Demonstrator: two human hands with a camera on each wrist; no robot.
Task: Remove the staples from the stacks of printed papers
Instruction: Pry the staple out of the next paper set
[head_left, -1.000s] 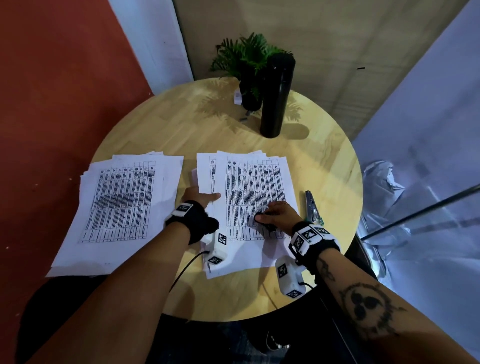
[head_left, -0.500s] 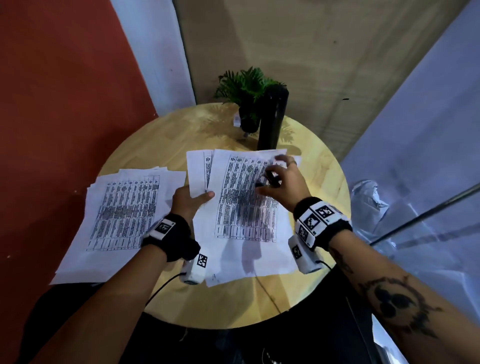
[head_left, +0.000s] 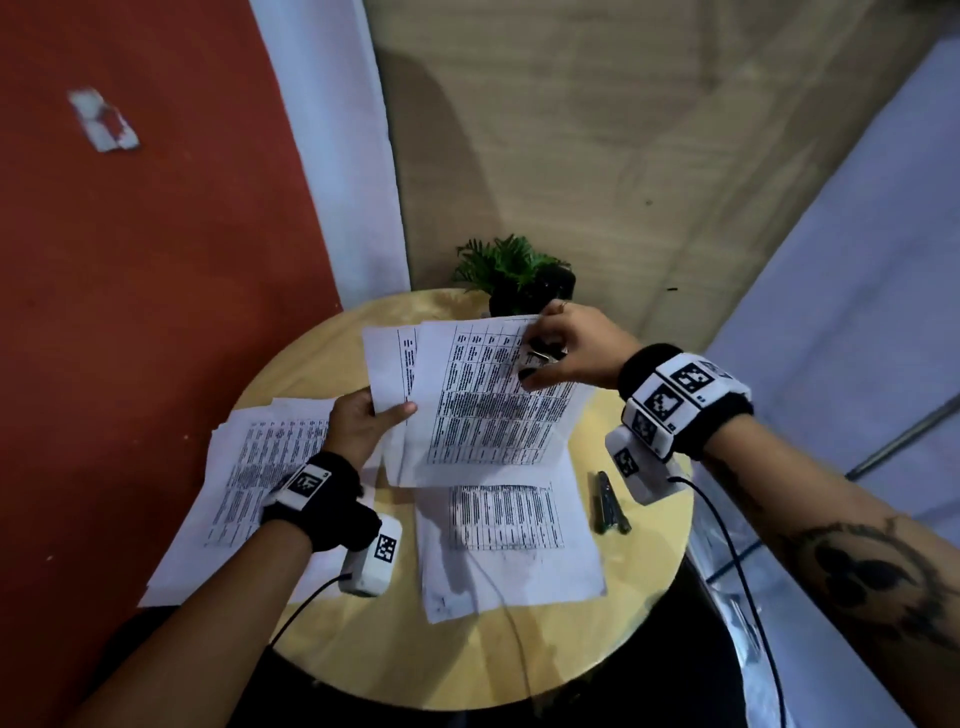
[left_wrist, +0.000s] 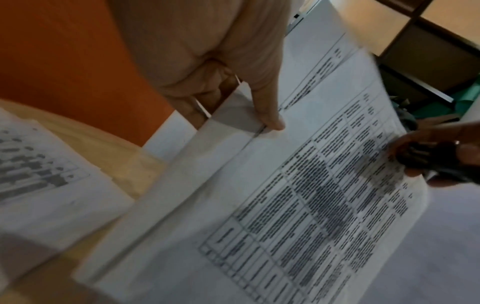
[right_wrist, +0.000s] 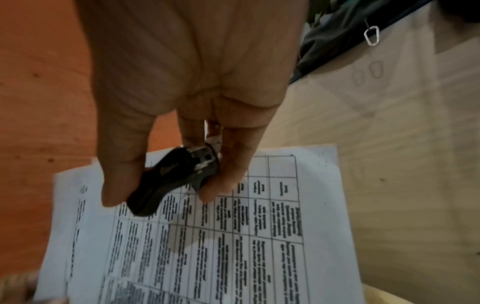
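From the head camera we see our left hand (head_left: 363, 426) pinching the left edge of a raised stack of white printed table sheets (head_left: 483, 400) above the round pale wooden table (head_left: 467, 660). Our right hand (head_left: 571, 348) grips a small black staple remover (head_left: 540, 358) at the stack's far top edge, its long axis running away from us.

The left wrist view shows thumb on top, fingers curled beneath.

The right wrist view shows the remover over the top rows; we cannot make out the staple. The right hand is nearer that edge.
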